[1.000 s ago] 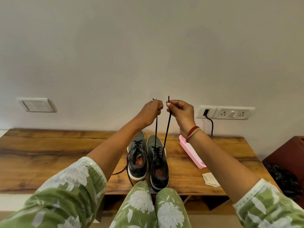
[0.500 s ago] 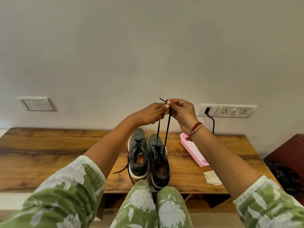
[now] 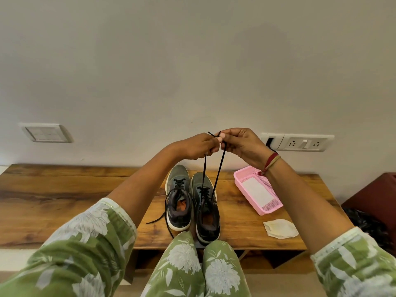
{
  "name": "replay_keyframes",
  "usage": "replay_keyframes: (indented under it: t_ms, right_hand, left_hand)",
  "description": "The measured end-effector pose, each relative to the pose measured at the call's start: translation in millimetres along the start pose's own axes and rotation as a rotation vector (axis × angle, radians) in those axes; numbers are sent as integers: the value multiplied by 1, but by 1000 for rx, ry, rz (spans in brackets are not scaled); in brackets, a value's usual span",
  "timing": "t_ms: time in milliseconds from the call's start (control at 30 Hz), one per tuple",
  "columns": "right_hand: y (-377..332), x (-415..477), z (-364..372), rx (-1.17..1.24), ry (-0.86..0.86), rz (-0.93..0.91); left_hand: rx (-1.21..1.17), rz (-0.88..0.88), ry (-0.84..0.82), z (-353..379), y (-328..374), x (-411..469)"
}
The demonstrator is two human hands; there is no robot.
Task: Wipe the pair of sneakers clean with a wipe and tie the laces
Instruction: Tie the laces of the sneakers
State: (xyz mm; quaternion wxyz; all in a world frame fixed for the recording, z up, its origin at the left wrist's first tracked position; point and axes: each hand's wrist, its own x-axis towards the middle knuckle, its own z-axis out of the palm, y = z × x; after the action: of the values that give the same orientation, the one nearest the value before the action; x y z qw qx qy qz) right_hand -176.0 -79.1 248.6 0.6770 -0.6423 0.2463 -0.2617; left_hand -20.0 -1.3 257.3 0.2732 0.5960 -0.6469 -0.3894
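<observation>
At mid-frame, above the desk (image 3: 64, 200), the two hands meet in front of the wall. The left hand (image 3: 197, 146) has its fingers (image 3: 211, 150) curled round one strand of the black laces (image 3: 219, 172). The right hand (image 3: 244, 144) pinches the other strand between thumb and forefinger. The two lace tips cross just above where the hands touch. Both strands run taut and nearly straight down to the right sneaker (image 3: 206, 213), which stands toe to the wall at lower centre, its heel at the desk's front edge by the knees (image 3: 199, 269).

The left sneaker (image 3: 179, 200) stands just beside it, untied, with loose lace ends trailing toward the lower left and over the desk's edge.

Right of the pair sits a pink basket (image 3: 271, 207) with a white sheet (image 3: 257, 190) lying in it. Below the basket, near the front edge, lies a crumpled wipe (image 3: 279, 229).

On the wall, a switch plate (image 3: 47, 132) is at left and a socket (image 3: 304, 142) at right.
</observation>
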Motion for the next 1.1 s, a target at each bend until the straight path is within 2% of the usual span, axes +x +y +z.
replay_keyframes:
  t_ms: [100,200,300,367,433,533,633,733,833,933,1100]
  right_hand:
    - [-1,-2,0,71,3,51]
    - [0,-1,7,37,100,55]
    - [0,4,11,148,171,120]
    - [0,4,8,271,158,156]
    - [2,3,3,272,97,139]
    - [1,-1,3,-86,-71,34]
    - [-6,-2,8,-442,-195,-57]
    - [-8,0,7,-919,-125,-258]
    - [3,3,2,-1406,9,-608]
    - [17,5,0,-1586,66,-878]
    - [26,5,-1,-1512,265,-1025]
  left_hand:
    - [20,-14,15,0,0,0]
    - [128,5,52,3,-4,5]
    - [161,15,130,3,-11,9]
    - [68,-1,147,0,-15,7]
    - [-171,-67,130,-4,-19,2]
    - [-561,-102,127,-5,-26,-4]
    - [-691,-128,158,-4,-26,-4]
    - [-624,-191,168,-4,-24,-6]
    - [-560,-274,137,-3,-21,-8]
    - [-619,-304,133,0,-21,-7]
    - [-939,-260,221,9,-21,-3]
